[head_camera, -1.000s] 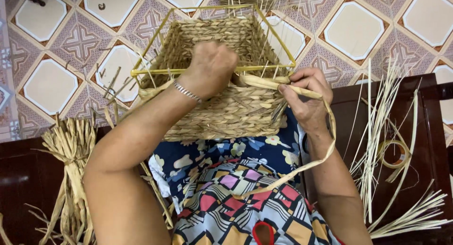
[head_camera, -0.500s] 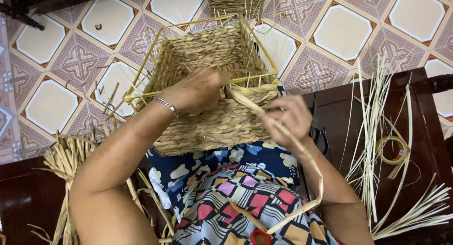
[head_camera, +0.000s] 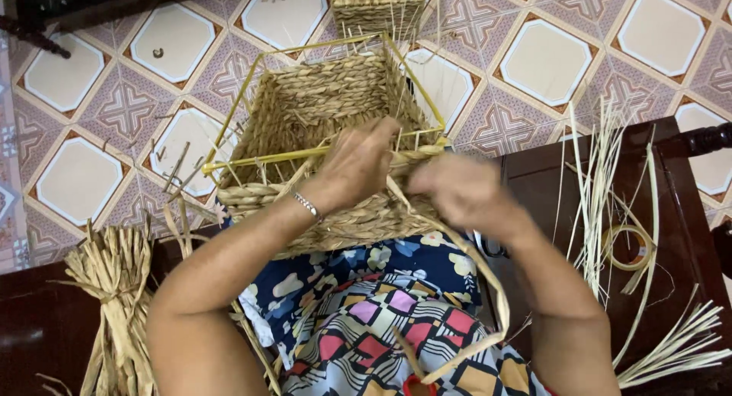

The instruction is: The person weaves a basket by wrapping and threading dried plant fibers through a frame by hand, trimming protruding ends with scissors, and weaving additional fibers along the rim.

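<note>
Two hands: left hand (head_camera: 358,163), right hand (head_camera: 457,190) on woven basket (head_camera: 320,114).

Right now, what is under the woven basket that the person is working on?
The woven basket rests on the person's lap, on patterned cloth. Its far end stands over the tiled floor. Where basket and lap meet is covered by the basket.

Left hand (head_camera: 358,163) has shifted along the near rim of the woven basket (head_camera: 328,129), from the rim's right part toward its middle, fingers now over the yellow wire frame (head_camera: 267,158). Right hand (head_camera: 457,192) has dropped from the basket's right corner to below the rim and now shows blurred. The flat straw strand (head_camera: 488,289) trailing from it now hangs in a longer loop across the patterned lap. Basket sits lower and more tilted in view.
</note>
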